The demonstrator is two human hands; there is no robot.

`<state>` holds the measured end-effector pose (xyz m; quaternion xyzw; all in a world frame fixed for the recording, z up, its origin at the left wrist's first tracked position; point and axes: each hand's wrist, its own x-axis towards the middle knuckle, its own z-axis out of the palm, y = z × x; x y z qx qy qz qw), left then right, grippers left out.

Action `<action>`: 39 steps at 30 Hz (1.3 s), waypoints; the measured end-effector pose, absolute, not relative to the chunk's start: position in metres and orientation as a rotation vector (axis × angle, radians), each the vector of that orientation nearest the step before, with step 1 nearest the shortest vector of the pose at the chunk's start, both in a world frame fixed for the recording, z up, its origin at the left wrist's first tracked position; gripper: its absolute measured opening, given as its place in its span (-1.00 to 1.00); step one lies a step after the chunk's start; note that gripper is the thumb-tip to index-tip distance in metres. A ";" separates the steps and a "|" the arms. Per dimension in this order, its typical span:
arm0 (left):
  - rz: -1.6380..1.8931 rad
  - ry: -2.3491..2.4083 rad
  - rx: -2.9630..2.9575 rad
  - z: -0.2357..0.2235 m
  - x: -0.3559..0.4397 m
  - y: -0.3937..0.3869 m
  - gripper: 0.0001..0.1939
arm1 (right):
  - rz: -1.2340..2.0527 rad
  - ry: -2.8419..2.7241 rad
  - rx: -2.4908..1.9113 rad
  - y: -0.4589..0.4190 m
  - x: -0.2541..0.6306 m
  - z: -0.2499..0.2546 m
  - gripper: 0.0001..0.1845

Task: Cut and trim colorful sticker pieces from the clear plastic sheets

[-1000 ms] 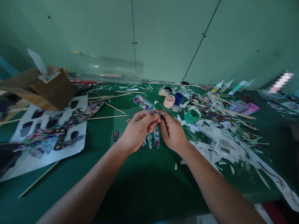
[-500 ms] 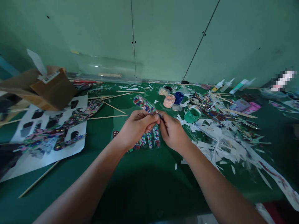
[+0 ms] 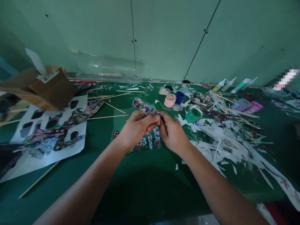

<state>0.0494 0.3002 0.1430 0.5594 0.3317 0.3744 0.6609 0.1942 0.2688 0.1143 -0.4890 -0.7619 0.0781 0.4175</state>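
Observation:
A multicoloured patterned strip (image 3: 144, 106) slants up and to the left from between my hands. My left hand (image 3: 139, 126) pinches it, thumb over bent fingers. Touching the left fingertips, my right hand (image 3: 172, 129) is closed at the strip's lower right end, where something small and dark shows; its exact shape is hidden by the fingers. Below the hands, several smaller cut pieces in the same pattern (image 3: 150, 140) lie on a clear plastic sheet (image 3: 119, 115). A small dark red piece (image 3: 115, 134) rests left of them, by my left wrist.
Right of my hands stand a green paint pot (image 3: 193, 115), a peach pot (image 3: 170, 100) and a blue pot (image 3: 180, 97). White paper scraps (image 3: 217, 143) spread beyond. To the left are a cardboard box (image 3: 52, 90), a printed sheet (image 3: 77, 150) and wooden sticks (image 3: 38, 180).
Almost nothing differs. The strip's upper left end has tilted slightly, and the camera view has shifted a little. Both hands keep the same hold.

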 end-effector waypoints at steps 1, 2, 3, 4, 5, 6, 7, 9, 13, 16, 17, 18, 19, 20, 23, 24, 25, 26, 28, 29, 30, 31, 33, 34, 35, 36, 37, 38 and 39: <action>0.847 0.743 1.265 0.143 0.049 0.300 -0.73 | 0.206 -1.909 -1.233 0.269 0.195 0.114 -0.64; 0.831 0.727 1.273 0.143 0.049 0.299 -0.73 | 0.214 -1.908 -1.245 0.269 0.196 0.113 -0.63; 0.800 0.707 1.287 0.143 0.050 0.298 -0.72 | 0.221 -1.913 -1.256 0.269 0.197 0.113 -0.61; 0.753 0.683 1.303 0.143 0.051 0.297 -0.72 | 0.232 -1.923 -1.263 0.269 0.198 0.113 -0.58; 0.713 0.661 1.310 0.144 0.052 0.295 -0.73 | 0.251 -1.928 -1.262 0.269 0.199 0.113 -0.56; 0.684 0.645 1.310 0.144 0.052 0.294 -0.73 | 0.267 -1.907 -1.254 0.269 0.200 0.114 -0.57; 0.670 0.642 1.308 0.145 0.053 0.293 -0.74 | 0.277 -1.855 -1.247 0.269 0.201 0.115 -0.61; 0.684 0.668 1.313 0.146 0.053 0.293 -0.74 | 0.291 -1.689 -1.236 0.269 0.202 0.117 -0.71; 0.698 0.760 1.400 0.151 0.049 0.295 -0.72 | 0.483 -1.432 -1.135 0.271 0.206 0.121 -0.67; 0.678 0.835 1.479 0.152 0.048 0.295 -0.68 | 0.690 -1.404 -1.060 0.273 0.207 0.121 -0.66; 0.666 0.853 1.513 0.151 0.049 0.294 -0.66 | 0.737 -1.411 -1.057 0.273 0.207 0.121 -0.66; 0.663 0.860 1.545 0.151 0.050 0.294 -0.64 | 0.773 -1.415 -1.058 0.273 0.207 0.121 -0.67; 0.671 0.858 1.572 0.150 0.050 0.293 -0.63 | 0.802 -1.408 -1.060 0.273 0.206 0.120 -0.68; 0.693 0.846 1.591 0.149 0.051 0.293 -0.63 | 0.824 -1.390 -1.061 0.273 0.206 0.120 -0.68; 0.802 0.792 1.600 0.148 0.052 0.292 -0.64 | 0.841 -1.338 -1.054 0.273 0.204 0.120 -0.69; 0.833 0.781 1.599 0.148 0.052 0.293 -0.63 | 0.836 -1.334 -1.050 0.273 0.204 0.120 -0.70; 0.853 0.774 1.601 0.148 0.052 0.293 -0.62 | 0.828 -1.338 -1.044 0.273 0.203 0.120 -0.70; 0.860 0.769 1.607 0.148 0.052 0.293 -0.61 | 0.821 -1.343 -1.034 0.273 0.203 0.120 -0.70; 0.843 0.762 1.616 0.149 0.051 0.294 -0.61 | 0.810 -1.344 -1.003 0.273 0.203 0.120 -0.71; 0.821 0.752 1.622 0.148 0.051 0.294 -0.61 | 0.811 -1.342 -0.991 0.273 0.202 0.120 -0.72; 0.796 0.738 1.631 0.147 0.051 0.294 -0.61 | 0.813 -1.336 -0.984 0.273 0.202 0.120 -0.73; 0.776 0.727 1.639 0.146 0.051 0.294 -0.61 | 0.820 -1.329 -0.982 0.273 0.202 0.120 -0.73; 0.785 0.714 1.641 0.142 0.051 0.294 -0.62 | 0.847 -1.300 -0.984 0.273 0.202 0.121 -0.73; 0.810 0.711 1.641 0.140 0.052 0.294 -0.65 | 0.863 -1.277 -0.982 0.272 0.202 0.122 -0.73; 0.839 0.709 1.640 0.138 0.053 0.294 -0.67 | 0.875 -1.255 -0.977 0.271 0.201 0.123 -0.73; 0.864 0.700 1.641 0.136 0.054 0.294 -0.70 | 0.885 -1.237 -0.974 0.271 0.201 0.124 -0.73; 0.877 0.683 1.640 0.134 0.055 0.293 -0.72 | 0.895 -1.229 -0.972 0.270 0.200 0.124 -0.74; 0.884 0.662 1.633 0.133 0.056 0.293 -0.72 | 0.903 -1.232 -0.970 0.270 0.200 0.125 -0.74; 0.890 0.646 1.614 0.132 0.057 0.292 -0.72 | 0.907 -1.245 -0.966 0.269 0.199 0.125 -0.74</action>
